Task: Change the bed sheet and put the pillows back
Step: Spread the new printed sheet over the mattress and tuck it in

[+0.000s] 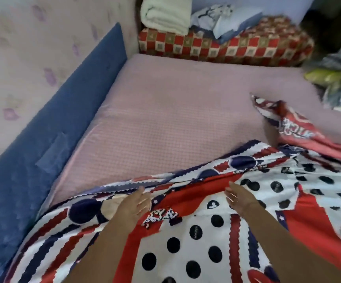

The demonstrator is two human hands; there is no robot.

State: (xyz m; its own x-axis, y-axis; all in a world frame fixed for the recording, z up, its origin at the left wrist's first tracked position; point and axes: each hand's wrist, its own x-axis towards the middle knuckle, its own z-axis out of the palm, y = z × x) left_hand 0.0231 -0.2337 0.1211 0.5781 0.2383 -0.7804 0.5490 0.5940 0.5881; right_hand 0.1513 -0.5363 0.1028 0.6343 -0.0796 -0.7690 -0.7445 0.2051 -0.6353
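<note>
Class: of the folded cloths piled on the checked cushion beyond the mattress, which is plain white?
The thick folded towel at the left end; the cloths beside it are blue or patterned.

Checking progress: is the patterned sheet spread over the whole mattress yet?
Partly spread. The sheet covers only the near part; the pink mattress beyond its bunched edge lies bare.

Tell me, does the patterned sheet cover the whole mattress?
No, the patterned sheet lies only on the near part; the pink mattress beyond is bare.
</note>
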